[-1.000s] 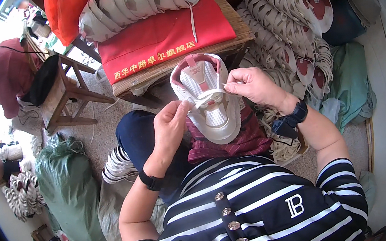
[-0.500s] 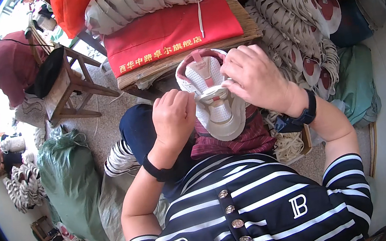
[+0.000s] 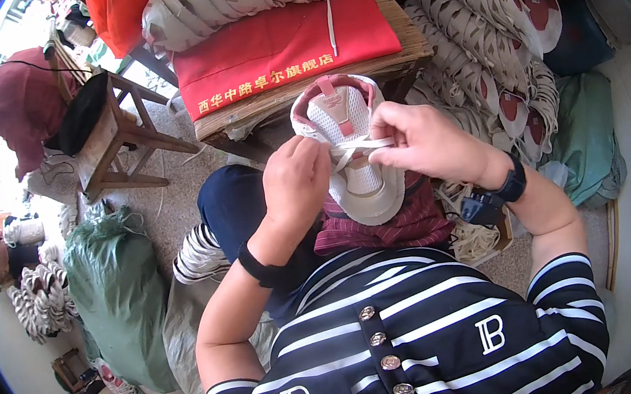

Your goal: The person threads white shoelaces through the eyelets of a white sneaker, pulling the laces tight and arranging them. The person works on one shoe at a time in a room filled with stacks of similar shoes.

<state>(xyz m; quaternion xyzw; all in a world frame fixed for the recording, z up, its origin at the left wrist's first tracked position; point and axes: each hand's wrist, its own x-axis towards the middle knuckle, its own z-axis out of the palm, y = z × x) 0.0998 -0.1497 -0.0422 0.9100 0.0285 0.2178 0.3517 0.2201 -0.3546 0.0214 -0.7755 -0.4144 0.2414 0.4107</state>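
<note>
A white shoe upper (image 3: 339, 115) with mesh panels and a dusty pink lining lies on the maroon striped cloth (image 3: 383, 234) over my lap. Its rounded toe points toward me. Across its middle runs a white shoelace (image 3: 360, 145), pulled between both hands, with a crossing strand just below. My left hand (image 3: 296, 180) is closed at the upper's left edge, thumb and forefinger pinching the lace. On the other side my right hand (image 3: 434, 139) pinches the lace between thumb and bent fingers. Both fingertip grips are partly hidden.
Ahead stands a wooden table (image 3: 232, 128) with a red cloth (image 3: 274, 52) and a row of nested shoe uppers (image 3: 236, 2). More stacked uppers (image 3: 469, 36) are at right. A wooden stool (image 3: 116, 143) and a green sack (image 3: 115, 300) stand left. A box of laces (image 3: 478, 240) sits beside my lap.
My right hand has turned, its fingers now bent around the lace beside the upper. The lace is stretched flatter across the middle, and a crossing strand shows. My left hand has shifted slightly right.
</note>
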